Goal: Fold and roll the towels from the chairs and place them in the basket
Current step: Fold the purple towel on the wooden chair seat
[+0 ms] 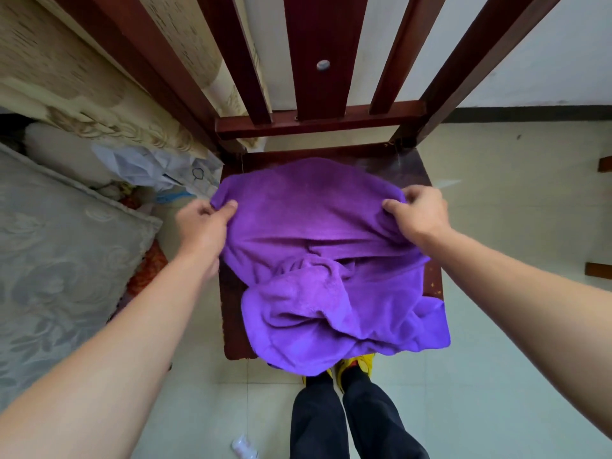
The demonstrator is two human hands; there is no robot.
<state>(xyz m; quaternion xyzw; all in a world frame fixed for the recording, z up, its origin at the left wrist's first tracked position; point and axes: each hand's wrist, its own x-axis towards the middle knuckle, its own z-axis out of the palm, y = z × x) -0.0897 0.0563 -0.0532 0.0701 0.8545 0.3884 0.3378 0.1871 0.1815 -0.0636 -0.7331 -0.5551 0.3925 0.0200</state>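
While bunched purple towel (331, 293) spills over front edge of chair seat (233, 326), left hand (202, 226) pinches its fold at seat's left edge, right hand (420, 213) pinches fold near right edge, cloth stretched between them; slatted chair back (318, 124) beyond.

No legible text, labels or numbers found; only a hexagon outline is printed on the plastic bag (155, 168).
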